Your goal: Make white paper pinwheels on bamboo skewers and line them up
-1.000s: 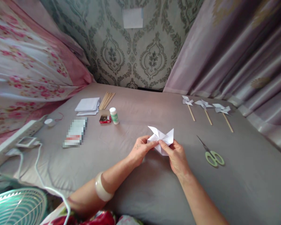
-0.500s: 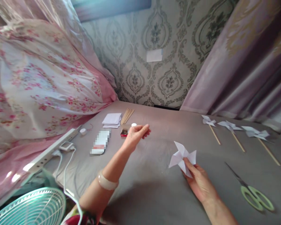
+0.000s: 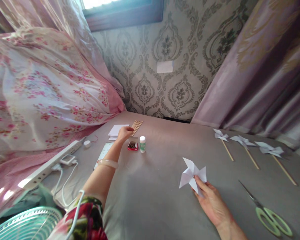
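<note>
My right hand (image 3: 211,201) pinches a folded white paper pinwheel head (image 3: 192,174) just above the grey sheet. My left hand (image 3: 124,133) is stretched far forward, fingers curled down over the small red box of pins (image 3: 132,145), beside the wooden sticks (image 3: 137,125) and the stack of white paper squares (image 3: 115,130). Whether it holds anything is hidden. A small white glue bottle (image 3: 142,144) stands right of the box.
Three finished pinwheels on sticks (image 3: 242,144) lie at the far right, green-handled scissors (image 3: 270,215) near right. A power strip (image 3: 48,166) with cables, a fan (image 3: 22,224) and floral bedding (image 3: 40,86) are on the left. A curtain (image 3: 262,76) hangs on the right.
My left hand let go of the pinwheel head and reached forward to the pin box. My right hand kept the paper, moving slightly right. The view tilted up.
</note>
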A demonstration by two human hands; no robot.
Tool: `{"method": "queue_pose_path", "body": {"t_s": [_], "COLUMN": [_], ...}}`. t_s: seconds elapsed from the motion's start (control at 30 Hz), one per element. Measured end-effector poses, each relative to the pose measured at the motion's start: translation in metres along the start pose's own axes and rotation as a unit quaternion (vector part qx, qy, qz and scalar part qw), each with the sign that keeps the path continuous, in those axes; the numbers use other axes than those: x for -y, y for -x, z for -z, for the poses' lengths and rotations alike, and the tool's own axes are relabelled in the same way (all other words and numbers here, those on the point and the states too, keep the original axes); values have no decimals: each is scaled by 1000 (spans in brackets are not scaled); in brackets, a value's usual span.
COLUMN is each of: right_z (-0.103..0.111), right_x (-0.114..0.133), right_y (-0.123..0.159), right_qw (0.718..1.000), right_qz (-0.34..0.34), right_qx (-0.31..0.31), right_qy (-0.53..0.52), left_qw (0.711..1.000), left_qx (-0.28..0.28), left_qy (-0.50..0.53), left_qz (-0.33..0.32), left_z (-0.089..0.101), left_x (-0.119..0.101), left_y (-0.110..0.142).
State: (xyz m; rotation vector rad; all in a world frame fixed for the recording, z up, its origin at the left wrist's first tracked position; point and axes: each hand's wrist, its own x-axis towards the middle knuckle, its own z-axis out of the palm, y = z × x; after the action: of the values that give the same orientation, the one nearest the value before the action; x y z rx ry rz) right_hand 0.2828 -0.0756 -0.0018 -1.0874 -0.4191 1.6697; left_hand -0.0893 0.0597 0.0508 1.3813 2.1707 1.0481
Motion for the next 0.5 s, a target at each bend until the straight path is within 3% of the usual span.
{"method": "queue_pose_path", "body": {"t_s": [0.23,0.5], "right_z": [1,0], "right_x": [0,0], "right_y": [-1,0], "right_qw": [1000,999], "right_qz": [4,10], "right_qx": [3,30], "right_qy": [3,19], "left_qw": [986,974], "left_qx": [40,77], "left_qy": [-159,-215], "left_qz": [25,0], "left_z": [-8,-17], "left_x": [3,-6], "left_y": [-27,-44]}}
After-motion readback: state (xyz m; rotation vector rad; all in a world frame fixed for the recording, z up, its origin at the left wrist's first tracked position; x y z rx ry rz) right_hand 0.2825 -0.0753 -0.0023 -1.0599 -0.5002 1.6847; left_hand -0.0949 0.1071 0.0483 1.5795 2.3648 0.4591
